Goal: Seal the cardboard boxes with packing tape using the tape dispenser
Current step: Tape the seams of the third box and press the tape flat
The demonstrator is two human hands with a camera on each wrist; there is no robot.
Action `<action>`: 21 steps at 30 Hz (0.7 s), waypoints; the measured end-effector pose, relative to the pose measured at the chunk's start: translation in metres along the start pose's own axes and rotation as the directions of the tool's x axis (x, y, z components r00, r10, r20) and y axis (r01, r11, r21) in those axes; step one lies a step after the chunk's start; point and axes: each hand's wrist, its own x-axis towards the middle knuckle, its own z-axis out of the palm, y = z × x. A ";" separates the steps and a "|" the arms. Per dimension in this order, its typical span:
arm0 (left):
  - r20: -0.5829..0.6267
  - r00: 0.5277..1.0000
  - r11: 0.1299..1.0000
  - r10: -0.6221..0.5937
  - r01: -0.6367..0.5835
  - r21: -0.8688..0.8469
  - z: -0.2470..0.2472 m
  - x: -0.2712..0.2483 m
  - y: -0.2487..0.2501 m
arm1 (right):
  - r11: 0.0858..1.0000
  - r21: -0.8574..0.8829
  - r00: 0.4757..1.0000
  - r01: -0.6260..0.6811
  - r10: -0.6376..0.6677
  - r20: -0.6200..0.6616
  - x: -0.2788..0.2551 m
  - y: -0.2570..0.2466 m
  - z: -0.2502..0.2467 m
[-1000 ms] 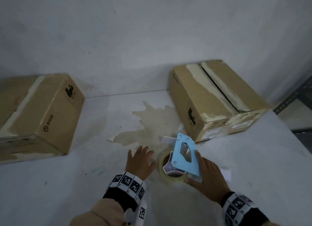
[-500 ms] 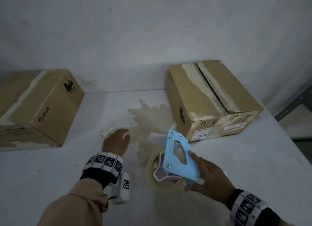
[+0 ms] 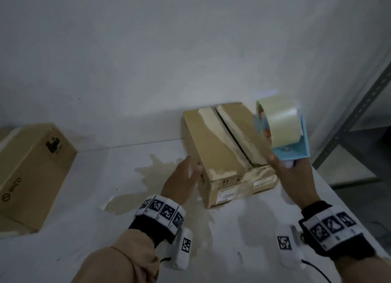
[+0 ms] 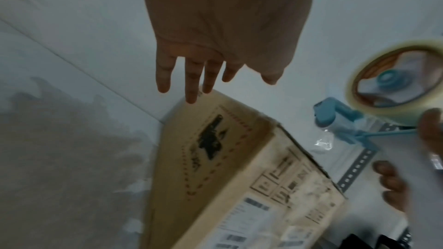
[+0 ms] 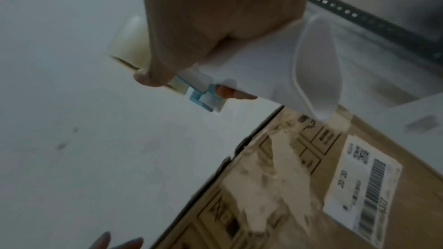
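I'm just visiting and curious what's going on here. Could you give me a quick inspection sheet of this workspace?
Surface: white table, large brownish stain.
Job's things: right box, top seam open; left box; tape dispenser held up.
Clutter: nothing seen.
Grippers: left hand open beside the right box; right hand grips the dispenser handle.
Cables: thin black lead at right wrist.
Surroundings: white wall, metal shelving.
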 end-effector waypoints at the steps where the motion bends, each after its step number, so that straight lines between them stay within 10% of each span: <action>1: 0.012 1.000 0.999 0.008 -0.008 -0.035 0.004 0.005 0.007 | 0.999 0.024 0.999 -0.023 0.024 -0.039 0.007 0.004 -0.002; 21: 0.044 0.989 0.948 -0.142 0.149 -0.282 -0.005 0.024 -0.024 | 0.983 0.179 0.999 -0.049 0.052 -0.009 0.007 0.029 0.017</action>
